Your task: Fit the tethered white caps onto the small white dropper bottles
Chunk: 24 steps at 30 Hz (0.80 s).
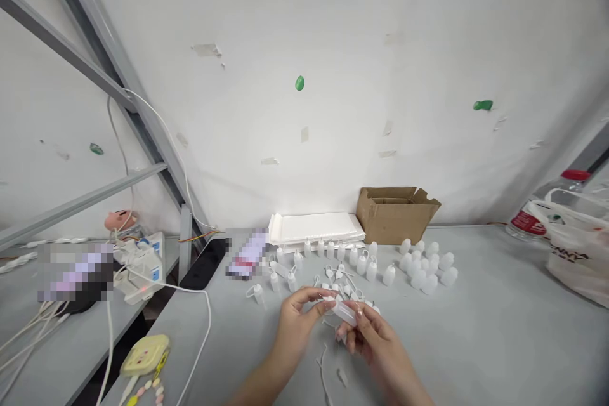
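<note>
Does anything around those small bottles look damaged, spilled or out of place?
The cardboard box behind the bottles has an uneven, notched rim at right, perhaps torn. A small white piece lies apart, nearer the camera. No spill shows.

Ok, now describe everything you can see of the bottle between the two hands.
The small bottle is whitish, translucent and looks plastic. It is held tilted over the gray table, its left end higher than its right in the view. The left hand grips the upper-left end, the right hand the lower-right end; fingers partly hide the upper end.
</note>
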Tool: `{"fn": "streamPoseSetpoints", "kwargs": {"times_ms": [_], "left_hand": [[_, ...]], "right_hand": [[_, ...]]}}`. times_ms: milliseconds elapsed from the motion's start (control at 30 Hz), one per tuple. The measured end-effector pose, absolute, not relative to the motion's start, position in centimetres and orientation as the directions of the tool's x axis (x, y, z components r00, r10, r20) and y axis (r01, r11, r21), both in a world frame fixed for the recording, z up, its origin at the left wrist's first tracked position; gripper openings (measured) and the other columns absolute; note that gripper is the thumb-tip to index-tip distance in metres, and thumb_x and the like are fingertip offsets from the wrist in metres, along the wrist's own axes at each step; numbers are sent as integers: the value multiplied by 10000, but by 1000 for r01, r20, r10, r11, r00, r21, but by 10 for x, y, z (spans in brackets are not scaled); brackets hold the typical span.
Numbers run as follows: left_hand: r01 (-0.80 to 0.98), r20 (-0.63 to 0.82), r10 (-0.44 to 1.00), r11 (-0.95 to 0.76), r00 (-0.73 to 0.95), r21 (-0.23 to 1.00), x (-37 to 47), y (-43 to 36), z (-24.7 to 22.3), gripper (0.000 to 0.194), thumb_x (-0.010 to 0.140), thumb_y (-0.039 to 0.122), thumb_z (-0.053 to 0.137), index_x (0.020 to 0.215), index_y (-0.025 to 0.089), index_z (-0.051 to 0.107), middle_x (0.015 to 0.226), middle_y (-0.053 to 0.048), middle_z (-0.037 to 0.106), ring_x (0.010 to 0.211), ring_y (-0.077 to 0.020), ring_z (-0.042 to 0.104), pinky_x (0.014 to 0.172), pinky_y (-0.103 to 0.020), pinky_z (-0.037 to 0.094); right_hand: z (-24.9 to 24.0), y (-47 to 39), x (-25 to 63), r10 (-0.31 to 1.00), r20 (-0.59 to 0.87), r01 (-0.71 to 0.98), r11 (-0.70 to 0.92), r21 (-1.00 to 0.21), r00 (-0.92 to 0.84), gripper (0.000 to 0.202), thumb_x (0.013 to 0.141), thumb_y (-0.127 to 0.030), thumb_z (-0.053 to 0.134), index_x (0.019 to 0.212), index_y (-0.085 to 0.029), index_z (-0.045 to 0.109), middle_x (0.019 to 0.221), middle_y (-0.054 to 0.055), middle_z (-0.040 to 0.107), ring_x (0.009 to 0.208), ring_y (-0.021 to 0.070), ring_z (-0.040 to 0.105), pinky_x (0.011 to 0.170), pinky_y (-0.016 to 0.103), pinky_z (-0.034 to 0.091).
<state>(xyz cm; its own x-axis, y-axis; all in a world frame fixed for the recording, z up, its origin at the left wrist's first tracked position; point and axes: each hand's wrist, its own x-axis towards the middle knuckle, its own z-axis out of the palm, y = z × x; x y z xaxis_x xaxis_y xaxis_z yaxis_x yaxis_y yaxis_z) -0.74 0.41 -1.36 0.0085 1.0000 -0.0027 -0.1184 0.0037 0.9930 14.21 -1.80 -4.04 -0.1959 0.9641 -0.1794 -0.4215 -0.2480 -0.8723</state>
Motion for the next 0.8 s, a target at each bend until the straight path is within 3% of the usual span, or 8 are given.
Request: {"fn": "streamPoseSetpoints", "kwargs": {"times_ms": [100,200,333,400,500,667,733,800], "left_hand": [[-181,-66,998,64,-9,981,-7,4,-14,154,607,300,742,696,179,707,843,-74,733,854,-236,632,818,-329,446],[-255,-110,994,113,24,960,-6,5,-13,203,570,332,767,685,177,704,840,-75,737,827,-231,639,785,-321,460],[-291,-120,989,139,82,946,-6,6,-11,215,537,326,792,669,178,707,830,-71,739,855,-233,640,802,-314,454],[-307,-134,987,153,83,939,-6,6,-10,225,534,326,796,675,177,706,836,-71,737,873,-236,637,822,-321,445],[-331,-165,984,176,61,927,-6,8,-13,252,529,334,802,692,169,704,843,-77,735,878,-239,632,847,-335,428],[-368,-201,979,201,40,908,-6,10,-23,273,558,340,790,743,158,705,870,-88,730,907,-240,623,880,-342,400],[-366,-214,976,212,38,906,-6,9,-24,271,555,341,792,738,161,703,866,-84,731,901,-234,623,869,-333,403],[-356,-209,977,212,46,910,-5,8,-22,269,553,342,793,732,163,701,866,-83,731,890,-230,624,852,-326,411]], "right_hand": [[-42,-17,145,968,-149,-359,-215,-908,-203,475,674,-536,679,961,-168,593,722,52,685,549,124,535,597,261,402],[-45,-16,145,968,-132,-306,-195,-932,-215,468,665,-562,670,890,-159,591,640,40,673,497,121,526,555,256,403],[-46,-16,142,943,-208,-270,-278,-922,-262,586,719,-714,457,646,-146,585,422,26,570,367,112,459,423,237,350],[-45,-16,141,936,-225,-253,-295,-921,-272,636,713,-743,414,589,-144,587,415,31,559,358,111,452,412,237,348],[-44,-16,141,958,-173,-221,-225,-949,-230,573,700,-696,505,595,-144,616,534,41,611,420,113,486,481,254,393],[-45,-15,143,992,-118,-267,-126,-955,-46,517,626,-562,691,976,-182,667,628,13,620,502,136,513,548,284,423],[-46,-15,141,993,-117,-264,-114,-958,-1,506,576,-529,741,932,-176,669,595,2,602,504,138,512,544,282,424],[-46,-15,139,992,-127,-234,-128,-964,-20,448,580,-566,718,754,-157,663,548,9,592,473,132,498,519,275,411]]}}
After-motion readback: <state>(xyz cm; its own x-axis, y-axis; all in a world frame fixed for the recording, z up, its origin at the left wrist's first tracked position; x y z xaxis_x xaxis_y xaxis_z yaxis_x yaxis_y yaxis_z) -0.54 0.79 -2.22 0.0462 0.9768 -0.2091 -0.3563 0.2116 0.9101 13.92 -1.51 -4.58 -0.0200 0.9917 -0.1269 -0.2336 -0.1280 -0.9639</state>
